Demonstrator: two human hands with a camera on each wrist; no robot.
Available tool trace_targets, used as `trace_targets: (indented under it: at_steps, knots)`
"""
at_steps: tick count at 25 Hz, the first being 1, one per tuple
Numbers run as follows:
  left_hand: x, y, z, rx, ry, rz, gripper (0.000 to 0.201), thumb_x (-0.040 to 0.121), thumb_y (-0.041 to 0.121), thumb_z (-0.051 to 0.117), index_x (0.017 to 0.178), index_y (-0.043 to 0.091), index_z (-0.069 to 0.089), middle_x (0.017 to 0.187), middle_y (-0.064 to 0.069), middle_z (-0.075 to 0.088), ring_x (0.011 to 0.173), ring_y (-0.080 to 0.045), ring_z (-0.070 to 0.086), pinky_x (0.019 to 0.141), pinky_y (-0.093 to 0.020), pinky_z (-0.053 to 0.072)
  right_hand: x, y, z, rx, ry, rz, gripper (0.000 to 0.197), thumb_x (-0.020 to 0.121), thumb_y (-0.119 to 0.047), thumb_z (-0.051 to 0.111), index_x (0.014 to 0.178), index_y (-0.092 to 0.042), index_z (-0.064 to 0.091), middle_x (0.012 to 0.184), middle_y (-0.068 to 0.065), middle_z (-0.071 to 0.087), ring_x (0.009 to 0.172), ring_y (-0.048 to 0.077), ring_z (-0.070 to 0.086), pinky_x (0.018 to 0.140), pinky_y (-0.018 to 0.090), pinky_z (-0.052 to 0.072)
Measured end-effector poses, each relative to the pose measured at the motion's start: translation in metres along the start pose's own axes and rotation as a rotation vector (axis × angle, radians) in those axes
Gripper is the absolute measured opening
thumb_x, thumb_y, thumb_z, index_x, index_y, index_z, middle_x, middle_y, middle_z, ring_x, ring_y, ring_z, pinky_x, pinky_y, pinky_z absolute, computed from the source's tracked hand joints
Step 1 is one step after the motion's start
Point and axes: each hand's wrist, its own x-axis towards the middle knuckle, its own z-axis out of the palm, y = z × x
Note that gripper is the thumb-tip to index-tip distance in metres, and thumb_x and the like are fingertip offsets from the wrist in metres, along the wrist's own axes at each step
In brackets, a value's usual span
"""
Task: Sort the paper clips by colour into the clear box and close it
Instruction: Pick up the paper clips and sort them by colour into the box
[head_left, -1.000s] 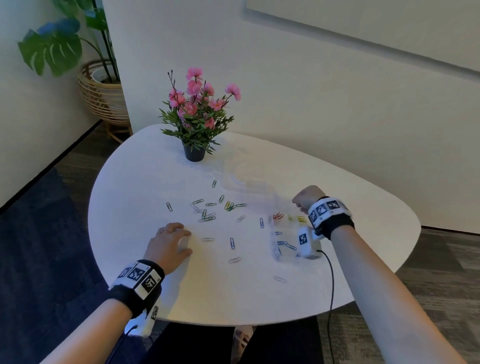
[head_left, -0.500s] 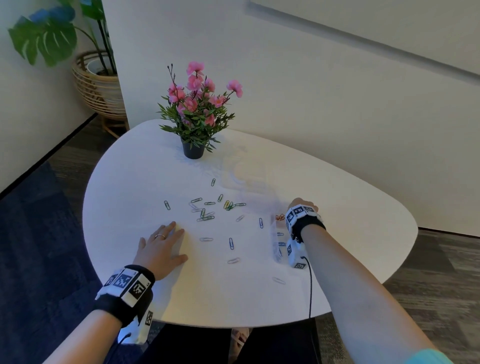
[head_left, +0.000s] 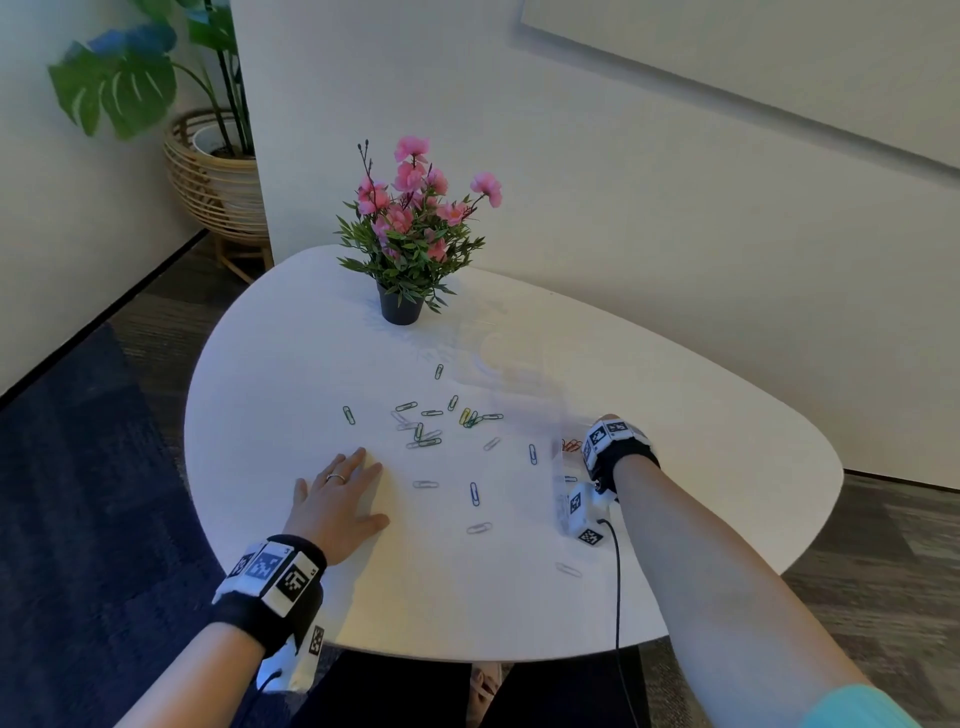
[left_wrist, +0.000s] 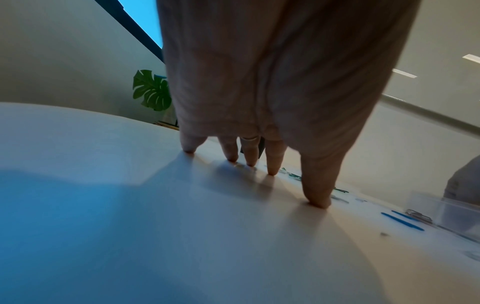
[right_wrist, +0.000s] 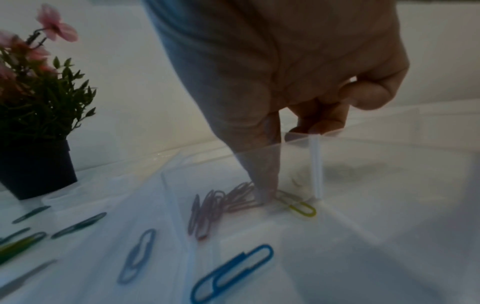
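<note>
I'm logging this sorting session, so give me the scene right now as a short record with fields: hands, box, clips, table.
left hand: flat on the white table, fingers straight, holding nothing
right hand: reaching into the clear box, one finger down beside a yellow clip; other fingers curled
box contents: red clips, yellow clip, blue clip
loose clips: many scattered on the table
lid: not closed
other: flower pot

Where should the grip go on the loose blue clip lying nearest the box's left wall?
Take the blue clip by its long sides, coming straight down with fingertip and thumb. It lies flat on the table, apart from other clips, with the clear box close on its right.
</note>
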Motion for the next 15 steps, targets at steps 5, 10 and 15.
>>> trace_targets:
  at_steps: [5,10,15]
  knots:
    - [0.0,-0.001,0.0,-0.002,0.002,0.01,0.072,0.088,0.047,0.052,0.149,0.031,0.016,0.161,0.008,0.0,0.149,-0.016,-0.002,0.12,-0.051,0.003,-0.017,0.006,-0.024,0.103,-0.005,-0.093,0.028,0.087,-0.006,0.06,0.114,-0.005,0.068,0.124,0.015,0.063,0.098,0.028,0.064,0.072,0.027,0.048]
    - [0.001,-0.002,0.0,-0.003,0.002,0.01,0.072,0.088,0.046,0.052,0.149,0.03,0.016,0.161,0.008,0.0,0.149,-0.017,-0.002,0.119,-0.052,0.003,-0.021,0.006,-0.025,0.103,0.15,-0.144,0.033,0.088,0.006,0.049,0.087,-0.009,0.078,0.114,0.017,0.068,0.078,0.026,0.061,0.052,0.025,0.046]
    - [0.001,-0.002,0.001,-0.006,0.007,0.011,0.073,0.088,0.046,0.053,0.149,0.03,0.017,0.161,0.007,0.001,0.149,-0.018,-0.001,0.119,-0.052,0.003,-0.035,0.01,-0.001,-0.036,0.144,-0.109,0.017,0.084,-0.003,0.057,0.081,-0.004,0.073,0.082,0.012,0.069,0.068,0.028,0.064,0.067,0.032,0.055]
